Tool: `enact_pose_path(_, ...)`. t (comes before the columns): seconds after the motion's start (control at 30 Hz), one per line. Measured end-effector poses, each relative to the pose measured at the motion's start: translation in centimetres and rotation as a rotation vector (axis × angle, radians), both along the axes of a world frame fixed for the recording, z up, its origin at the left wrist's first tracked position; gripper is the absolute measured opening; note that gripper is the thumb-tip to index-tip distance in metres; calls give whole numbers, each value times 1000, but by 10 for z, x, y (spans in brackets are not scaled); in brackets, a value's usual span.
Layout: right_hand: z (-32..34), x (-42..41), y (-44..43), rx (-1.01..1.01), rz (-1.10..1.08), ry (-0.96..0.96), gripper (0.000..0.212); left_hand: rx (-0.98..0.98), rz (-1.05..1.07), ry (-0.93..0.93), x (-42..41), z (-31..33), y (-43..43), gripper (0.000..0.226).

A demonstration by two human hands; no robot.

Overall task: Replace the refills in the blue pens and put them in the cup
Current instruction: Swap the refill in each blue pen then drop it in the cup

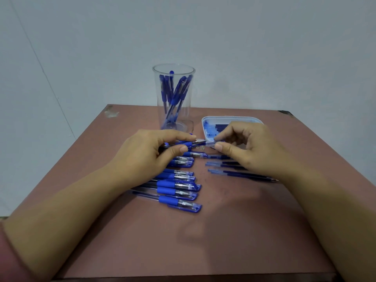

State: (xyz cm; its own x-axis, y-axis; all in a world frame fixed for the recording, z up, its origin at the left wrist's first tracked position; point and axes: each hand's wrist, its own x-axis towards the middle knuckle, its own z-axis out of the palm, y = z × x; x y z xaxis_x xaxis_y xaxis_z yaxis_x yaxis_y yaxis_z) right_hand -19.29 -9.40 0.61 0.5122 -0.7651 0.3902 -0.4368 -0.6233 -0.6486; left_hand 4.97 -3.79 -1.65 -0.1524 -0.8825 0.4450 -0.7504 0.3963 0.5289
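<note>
The left hand pinches a blue plastic pen with thumb and finger, and the right hand pinches what may be its small clear cap at the tip. More blue pens lie below on the brown table; the tall clear cup stands behind

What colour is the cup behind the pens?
The cup is clear and colourless; the head view shows it best.

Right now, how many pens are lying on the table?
8 pens visible on the table: three bunched by the left hand's fingers, five in a row nearer the person. One more pen is gripped by that hand and the right hand; others may be hidden.
</note>
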Motion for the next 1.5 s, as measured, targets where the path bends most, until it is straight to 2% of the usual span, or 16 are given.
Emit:
enact_pose_path(0.23, 6, -5, 15, 57, 135, 206, 7, -48, -3, -15, 6, 4, 5, 30)
enact_pose_path(0.5, 8, -6, 24, 34, 183, 500, 15, -82, -71, -34, 5, 3, 4, 29)
enact_pose_path(0.57, 8, -6, 24, 1, 163, 456, 18, -78, -97, -42, 4, 3, 3, 32)
enact_pose_path(0.7, 1, -3, 19, -109, 30, 149, 21, -76, -109, -60, 5, 3, 3, 31)
enact_pose_path(0.77, -2, 2, 16, -99, -2, 70, 15, -84, -114, -78, 5, 4, 3, 30)
enact_pose_path(0.83, -5, 8, 14, -94, 23, 85, 8, -91, -120, -82, 4, 4, 3, 32)
enact_pose_path(0.97, -9, 17, 12, -114, 56, 69, 13, -107, -127, -105, 3, 5, 4, 29)
enact_pose_path(1.1, -8, 19, 13, -105, 68, 17, 4, -100, -121, -61, 3, 7, 6, 28)
enact_pose_path(1.2, -6, 20, 15, -78, 91, -27, 16, -72, -142, -32, 2, 7, 6, 28)
enact_pose_path(1.4, -4, 19, 18, -3, 84, -79, 23, -78, -134, -9, 4, 8, 5, 28)
enact_pose_path(1.5, -6, 22, 18, -19, 48, -67, 14, -85, -127, -6, 5, 8, 4, 29)
